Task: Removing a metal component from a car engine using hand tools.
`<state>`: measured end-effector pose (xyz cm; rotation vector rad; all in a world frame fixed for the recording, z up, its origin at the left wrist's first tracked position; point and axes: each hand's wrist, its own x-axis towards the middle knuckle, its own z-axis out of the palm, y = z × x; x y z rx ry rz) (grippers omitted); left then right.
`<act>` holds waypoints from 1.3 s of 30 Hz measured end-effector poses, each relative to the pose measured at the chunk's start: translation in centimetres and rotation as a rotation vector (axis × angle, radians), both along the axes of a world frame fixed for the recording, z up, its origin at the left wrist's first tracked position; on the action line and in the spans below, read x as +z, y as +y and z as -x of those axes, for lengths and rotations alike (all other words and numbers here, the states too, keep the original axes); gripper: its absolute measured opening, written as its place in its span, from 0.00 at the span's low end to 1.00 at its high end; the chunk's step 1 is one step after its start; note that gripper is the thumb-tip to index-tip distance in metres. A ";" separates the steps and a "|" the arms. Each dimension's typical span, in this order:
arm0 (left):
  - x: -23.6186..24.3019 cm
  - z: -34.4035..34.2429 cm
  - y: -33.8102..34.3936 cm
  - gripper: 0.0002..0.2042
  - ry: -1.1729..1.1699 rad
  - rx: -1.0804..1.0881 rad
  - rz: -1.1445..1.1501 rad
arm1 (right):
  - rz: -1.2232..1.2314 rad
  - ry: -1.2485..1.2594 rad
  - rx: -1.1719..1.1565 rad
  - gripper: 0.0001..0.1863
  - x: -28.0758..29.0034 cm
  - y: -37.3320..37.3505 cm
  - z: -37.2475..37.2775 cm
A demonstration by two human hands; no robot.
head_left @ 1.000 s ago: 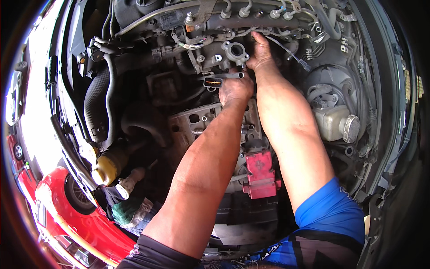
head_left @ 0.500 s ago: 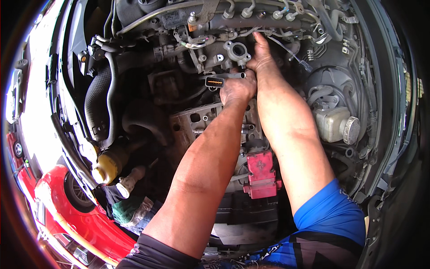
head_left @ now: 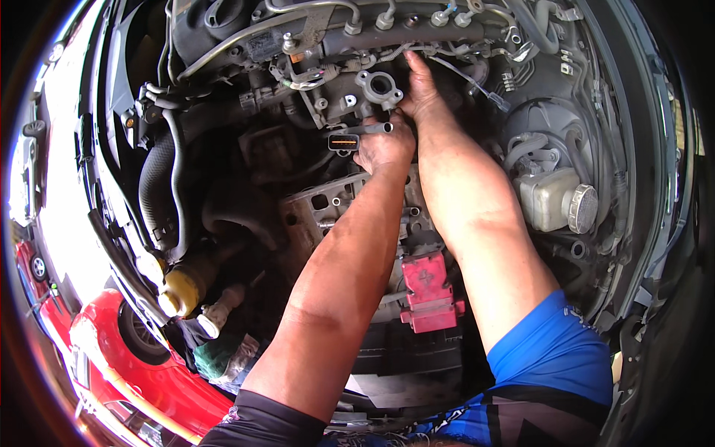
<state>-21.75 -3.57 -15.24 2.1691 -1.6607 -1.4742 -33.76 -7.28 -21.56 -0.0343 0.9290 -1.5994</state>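
My left hand is under a metal housing with a round two-bolt flange near the top middle, its fingers curled behind a short pipe and an oblong connector; what it grips is hidden. Just right of the flange is my right hand, thumb pointing up toward a wiring harness and the other fingers out of sight behind the housing. A clear tube with a plug hangs to the right of it.
Around are a fuel rail, black hoses, a yellow cap, a reservoir, a red terminal cover between my forearms and a bare metal block. Outside at left, a red car is parked.
The view has shifted slightly, so the upper engine parts appear a little further left. Both hands remain at the housing, with little visible movement relative to it.
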 end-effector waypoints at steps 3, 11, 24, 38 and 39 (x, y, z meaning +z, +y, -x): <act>-0.8 0.4 0.1 0.32 0.019 0.013 0.055 | 0.016 -0.065 0.024 0.37 -0.3 0.0 0.4; -9.1 0.4 0.2 0.22 -0.205 -0.500 0.338 | 0.088 -0.120 0.038 0.37 -1.1 -0.4 0.6; -7.8 0.9 1.0 0.22 -0.297 -0.467 0.420 | 0.126 -0.147 0.040 0.38 -0.1 0.1 0.6; -4.5 0.9 1.2 0.28 -0.069 -0.142 0.292 | 0.164 -0.171 0.047 0.40 -1.1 0.1 0.7; -4.1 0.9 1.2 0.28 -0.070 -0.143 0.292 | 0.164 -0.172 0.046 0.40 -1.0 0.1 0.6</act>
